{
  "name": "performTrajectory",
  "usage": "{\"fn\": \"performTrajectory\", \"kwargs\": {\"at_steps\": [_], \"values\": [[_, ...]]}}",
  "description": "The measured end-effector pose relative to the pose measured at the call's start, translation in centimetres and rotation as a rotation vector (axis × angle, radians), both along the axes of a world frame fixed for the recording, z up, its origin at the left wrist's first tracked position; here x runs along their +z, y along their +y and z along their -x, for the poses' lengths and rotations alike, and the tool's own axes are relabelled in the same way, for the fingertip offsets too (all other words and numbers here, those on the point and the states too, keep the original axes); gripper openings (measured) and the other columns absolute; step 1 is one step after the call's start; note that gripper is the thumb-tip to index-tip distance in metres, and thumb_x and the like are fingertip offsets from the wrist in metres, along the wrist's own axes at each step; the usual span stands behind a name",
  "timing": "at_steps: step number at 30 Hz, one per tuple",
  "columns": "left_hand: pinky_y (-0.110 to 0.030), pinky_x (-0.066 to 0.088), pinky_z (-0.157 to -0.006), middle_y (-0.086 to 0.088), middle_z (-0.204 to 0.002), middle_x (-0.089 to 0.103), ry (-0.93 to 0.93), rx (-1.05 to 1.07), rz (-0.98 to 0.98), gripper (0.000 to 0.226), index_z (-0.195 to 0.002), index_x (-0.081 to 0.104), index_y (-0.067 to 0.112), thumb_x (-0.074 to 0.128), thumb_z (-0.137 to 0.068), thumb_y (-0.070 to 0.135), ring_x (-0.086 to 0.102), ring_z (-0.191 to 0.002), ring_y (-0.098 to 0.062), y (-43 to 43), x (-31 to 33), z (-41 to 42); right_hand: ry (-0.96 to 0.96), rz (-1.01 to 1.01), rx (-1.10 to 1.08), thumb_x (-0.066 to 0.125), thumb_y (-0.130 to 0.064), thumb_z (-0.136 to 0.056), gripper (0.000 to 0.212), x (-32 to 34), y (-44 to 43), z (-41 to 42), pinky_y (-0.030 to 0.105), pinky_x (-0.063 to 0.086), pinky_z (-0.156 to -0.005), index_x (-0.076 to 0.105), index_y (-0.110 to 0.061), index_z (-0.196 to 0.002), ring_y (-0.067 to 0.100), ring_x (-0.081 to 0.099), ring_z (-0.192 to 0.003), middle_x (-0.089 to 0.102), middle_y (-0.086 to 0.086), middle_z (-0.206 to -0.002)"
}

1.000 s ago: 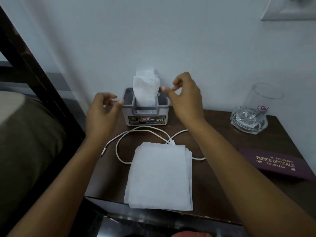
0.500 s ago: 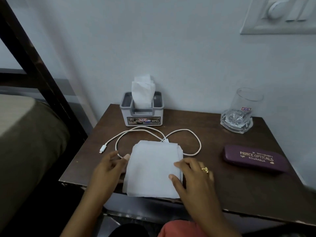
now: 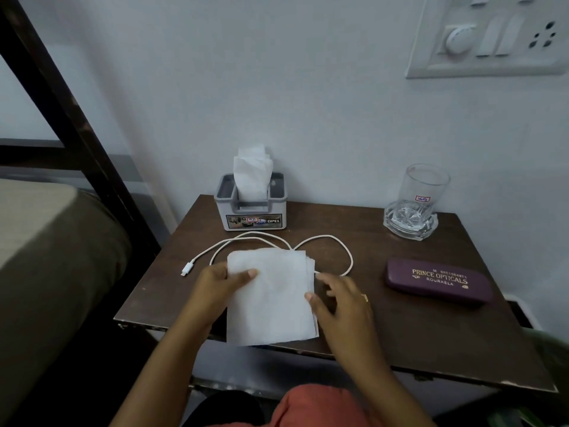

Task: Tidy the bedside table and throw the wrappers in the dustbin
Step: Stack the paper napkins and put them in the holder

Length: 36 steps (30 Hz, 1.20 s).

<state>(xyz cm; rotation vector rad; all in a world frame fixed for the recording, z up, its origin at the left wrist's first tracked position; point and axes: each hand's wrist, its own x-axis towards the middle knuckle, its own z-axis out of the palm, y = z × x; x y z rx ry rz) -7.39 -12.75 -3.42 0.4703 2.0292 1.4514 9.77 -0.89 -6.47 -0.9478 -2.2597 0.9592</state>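
Stack of tissues (image 3: pixel 271 291): thin, soft white rectangular sheets, lying flat half a second ago, now drawn over the front edge of the dark wooden bedside table (image 3: pixel 431 328). Left hand (image 3: pixel 215 285) pinches its left edge, thumb on top. Right hand (image 3: pixel 341 306) has its fingers loosely spread, with the thumb touching the right edge.

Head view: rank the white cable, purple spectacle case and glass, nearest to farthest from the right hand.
1. The white cable, just beyond the right hand.
2. The purple spectacle case, to its right.
3. The glass, far back on the right.
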Motion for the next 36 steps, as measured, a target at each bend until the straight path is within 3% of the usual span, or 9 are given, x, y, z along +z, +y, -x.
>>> {"fn": "performTrajectory", "kwargs": {"at_steps": [3, 7, 10, 14, 18, 20, 26, 30, 36], "values": [[-0.034, 0.056, -0.074, -0.005, -0.095, 0.076, -0.074, -0.038, -0.137, 0.016, -0.095, 0.074, 0.016, 0.067, -0.084, 0.025, 0.073, -0.087, -0.021, -0.8, -0.2, -0.6, 0.056, 0.242, -0.024, 0.068, -0.042, -0.079, 0.047, 0.7, 1.7, 0.8, 0.031, 0.049, -0.082, 0.056, -0.025, -0.120, 0.007, 0.058, -0.084, 0.062, -0.007, -0.107], [-0.023, 0.054, -0.060, -0.006, -0.093, 0.076, -0.034, -0.007, -0.068, 0.016, -0.094, 0.071, 0.012, 0.064, -0.087, 0.024, 0.073, -0.082, -0.021, -0.7, -0.5, -1.1, -0.022, 0.371, 0.021, 0.067, -0.053, -0.075, 0.049, 1.2, 2.9, 1.4, 0.033, 0.050, -0.083, 0.055, -0.030, -0.117, 0.008, 0.060, -0.093, 0.063, -0.015, -0.103], [-0.030, 0.050, -0.067, -0.007, -0.100, 0.071, 0.048, 0.011, 0.074, 0.024, -0.104, 0.065, 0.010, 0.060, -0.090, 0.029, 0.067, -0.088, -0.022, 0.0, -0.4, -1.2, -0.120, 0.273, 0.015, 0.067, -0.045, -0.079, 0.035, 1.1, 3.1, 1.8, 0.030, 0.048, -0.076, 0.056, -0.035, -0.111, 0.007, 0.060, -0.090, 0.062, -0.020, -0.095], [-0.041, 0.051, -0.081, -0.001, -0.103, 0.066, -0.038, 0.025, 0.123, 0.031, -0.108, 0.061, 0.020, 0.054, -0.090, 0.045, 0.062, -0.098, -0.025, -0.4, -0.5, -1.7, -0.082, 0.147, -0.055, 0.065, -0.030, -0.083, 0.025, 0.5, 2.8, 1.6, 0.026, 0.045, -0.068, 0.059, -0.036, -0.107, 0.006, 0.060, -0.079, 0.068, -0.019, -0.096], [-0.035, 0.054, -0.063, -0.009, -0.099, 0.073, -0.150, 0.070, 0.024, 0.022, -0.104, 0.066, 0.017, 0.052, -0.095, 0.032, 0.070, -0.086, -0.027, -1.3, -1.0, -2.1, 0.066, -0.008, -0.134, 0.068, -0.023, -0.081, 0.019, 0.1, 2.8, 0.9, 0.028, 0.046, -0.065, 0.062, -0.028, -0.098, 0.012, 0.059, -0.074, 0.060, -0.012, -0.097], [-0.031, 0.054, -0.057, -0.006, -0.093, 0.075, -0.126, 0.070, 0.001, 0.018, -0.103, 0.066, 0.018, 0.051, -0.096, 0.023, 0.071, -0.081, -0.023, -1.5, -1.2, -2.2, 0.021, -0.056, -0.119, 0.067, -0.029, -0.082, 0.012, 0.3, 2.8, 1.0, 0.026, 0.042, -0.062, 0.065, -0.030, -0.094, 0.015, 0.060, -0.080, 0.056, -0.010, -0.097], [-0.032, 0.055, -0.056, -0.001, -0.093, 0.076, -0.132, -0.017, -0.036, 0.018, -0.102, 0.066, 0.022, 0.049, -0.097, 0.022, 0.073, -0.082, -0.021, -1.8, -1.5, -2.1, -0.148, -0.019, -0.075, 0.062, -0.046, -0.083, 0.022, 0.8, 2.7, 2.4, 0.024, 0.038, -0.064, 0.065, -0.036, -0.103, 0.015, 0.060, -0.089, 0.053, -0.010, -0.104], [-0.033, 0.055, -0.057, -0.005, -0.096, 0.076, -0.181, -0.029, -0.057, 0.018, -0.102, 0.065, 0.021, 0.047, -0.097, 0.020, 0.073, -0.082, -0.020, -2.1, -1.7, -1.7, -0.075, 0.012, -0.122, 0.064, -0.041, -0.083, 0.008, 0.7, 2.7, 2.8, 0.019, 0.034, -0.052, 0.067, -0.035, -0.087, 0.009, 0.057, -0.078, 0.052, -0.014, -0.092], [-0.036, 0.056, -0.063, -0.006, -0.096, 0.076, -0.226, 0.003, -0.038, 0.022, -0.105, 0.066, 0.016, 0.053, -0.094, 0.030, 0.073, -0.087, -0.025, -2.0, -1.9, -1.3, -0.020, 0.017, -0.128, 0.063, -0.037, -0.084, 0.007, 0.2, 2.4, 2.6, 0.019, 0.036, -0.053, 0.066, -0.032, -0.081, 0.009, 0.056, -0.075, 0.056, -0.013, -0.089]]}}
